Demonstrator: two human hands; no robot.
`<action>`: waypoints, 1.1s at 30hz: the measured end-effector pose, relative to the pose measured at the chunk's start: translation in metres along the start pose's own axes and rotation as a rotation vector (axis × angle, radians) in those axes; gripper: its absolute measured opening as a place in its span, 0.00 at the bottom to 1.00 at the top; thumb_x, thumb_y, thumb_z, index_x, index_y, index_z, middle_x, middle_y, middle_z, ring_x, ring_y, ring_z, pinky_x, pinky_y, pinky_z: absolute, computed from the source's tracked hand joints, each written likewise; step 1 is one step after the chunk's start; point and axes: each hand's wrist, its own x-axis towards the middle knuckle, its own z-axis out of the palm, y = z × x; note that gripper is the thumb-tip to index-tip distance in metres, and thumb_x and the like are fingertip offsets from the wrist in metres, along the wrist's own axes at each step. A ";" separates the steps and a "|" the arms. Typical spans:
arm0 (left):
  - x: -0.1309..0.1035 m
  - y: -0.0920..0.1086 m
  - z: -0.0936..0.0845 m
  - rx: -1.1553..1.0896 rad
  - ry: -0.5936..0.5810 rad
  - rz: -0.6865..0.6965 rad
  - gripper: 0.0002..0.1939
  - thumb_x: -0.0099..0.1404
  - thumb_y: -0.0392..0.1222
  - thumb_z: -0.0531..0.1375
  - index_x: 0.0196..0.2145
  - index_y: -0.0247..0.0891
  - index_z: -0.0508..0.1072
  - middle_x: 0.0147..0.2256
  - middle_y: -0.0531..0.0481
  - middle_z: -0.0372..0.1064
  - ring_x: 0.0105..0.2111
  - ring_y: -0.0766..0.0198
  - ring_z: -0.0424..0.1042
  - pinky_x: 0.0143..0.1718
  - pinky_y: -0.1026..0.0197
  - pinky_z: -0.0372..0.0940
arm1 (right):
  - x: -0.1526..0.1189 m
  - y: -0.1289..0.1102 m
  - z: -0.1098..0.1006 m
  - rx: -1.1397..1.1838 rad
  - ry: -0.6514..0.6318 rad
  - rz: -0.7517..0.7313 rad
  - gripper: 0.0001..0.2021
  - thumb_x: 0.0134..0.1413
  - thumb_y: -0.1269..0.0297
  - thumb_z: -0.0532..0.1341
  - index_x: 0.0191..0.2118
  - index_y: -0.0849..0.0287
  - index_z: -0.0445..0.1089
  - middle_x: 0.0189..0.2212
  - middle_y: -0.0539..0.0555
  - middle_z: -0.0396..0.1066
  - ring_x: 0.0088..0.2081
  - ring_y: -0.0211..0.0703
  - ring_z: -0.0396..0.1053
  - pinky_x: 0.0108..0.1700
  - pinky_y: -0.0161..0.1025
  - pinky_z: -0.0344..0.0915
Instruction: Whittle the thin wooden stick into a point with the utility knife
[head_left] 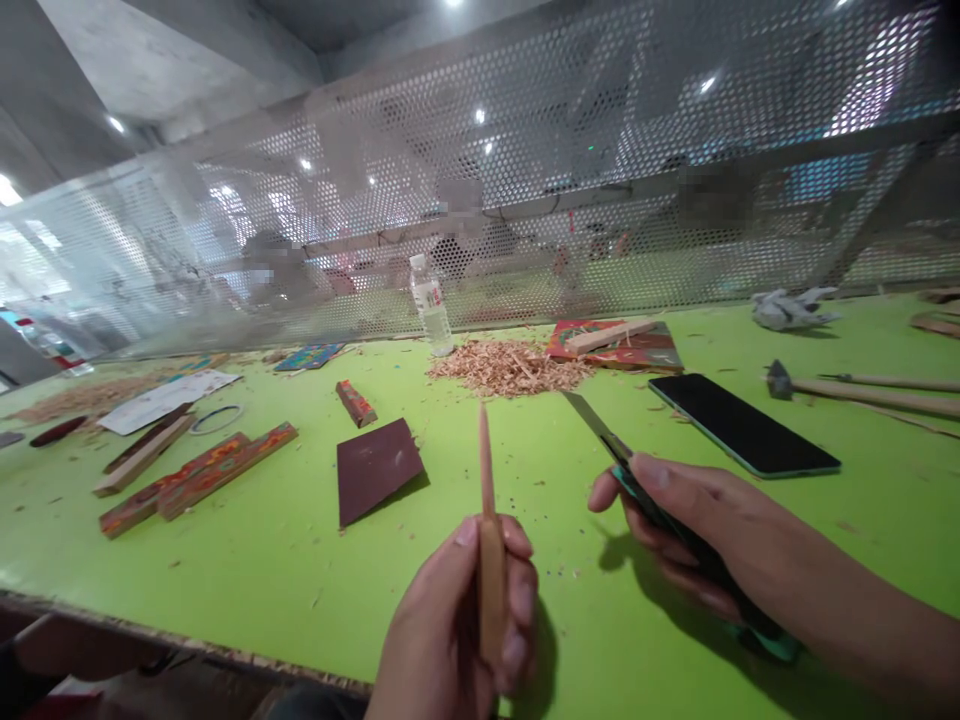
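Note:
My left hand [457, 620] is closed around the thick end of a carved wooden stick [491, 580], whose thin pointed end stands up and away from me. To its right, my right hand [697, 530] grips the dark green handle of a utility knife [600, 425]. The knife's blade is out and points up and to the left, apart from the stick. Beyond both tips lies a pile of wood shavings [514, 368] on the green table [285, 570]. A brown sandpaper sheet [379, 470] lies left of the stick.
A clear bottle [431, 308] stands by the shavings. On the right are a black phone [742, 422] and a hammer-like tool [862, 392]. Painted wood strips [225, 470] lie on the left. A perforated metal screen [540, 190] runs along the back edge.

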 end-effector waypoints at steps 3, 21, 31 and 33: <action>-0.002 0.002 -0.005 -0.050 -0.022 -0.052 0.16 0.68 0.56 0.73 0.36 0.38 0.84 0.18 0.61 0.62 0.15 0.77 0.49 0.16 0.74 0.53 | 0.000 0.003 -0.002 -0.001 -0.008 0.003 0.31 0.65 0.27 0.61 0.44 0.55 0.76 0.22 0.40 0.52 0.20 0.31 0.47 0.19 0.27 0.47; -0.002 -0.001 0.011 0.198 0.087 0.024 0.20 0.63 0.46 0.79 0.47 0.36 0.80 0.32 0.54 0.79 0.23 0.74 0.73 0.24 0.72 0.60 | 0.003 0.001 -0.002 0.011 -0.019 -0.008 0.33 0.59 0.25 0.64 0.42 0.55 0.78 0.21 0.41 0.53 0.19 0.31 0.48 0.18 0.28 0.47; -0.003 0.002 0.014 0.267 0.095 -0.025 0.19 0.62 0.51 0.80 0.43 0.37 0.84 0.28 0.53 0.81 0.16 0.81 0.60 0.19 0.75 0.49 | 0.002 0.002 0.000 0.003 -0.002 0.002 0.33 0.60 0.25 0.64 0.41 0.55 0.77 0.21 0.40 0.52 0.19 0.31 0.48 0.18 0.28 0.46; -0.005 0.004 0.015 0.269 0.089 -0.078 0.20 0.59 0.55 0.80 0.35 0.36 0.83 0.24 0.53 0.79 0.15 0.80 0.57 0.17 0.74 0.46 | 0.003 0.003 -0.001 0.014 -0.004 0.005 0.33 0.59 0.25 0.64 0.41 0.55 0.77 0.21 0.40 0.52 0.19 0.31 0.47 0.17 0.27 0.46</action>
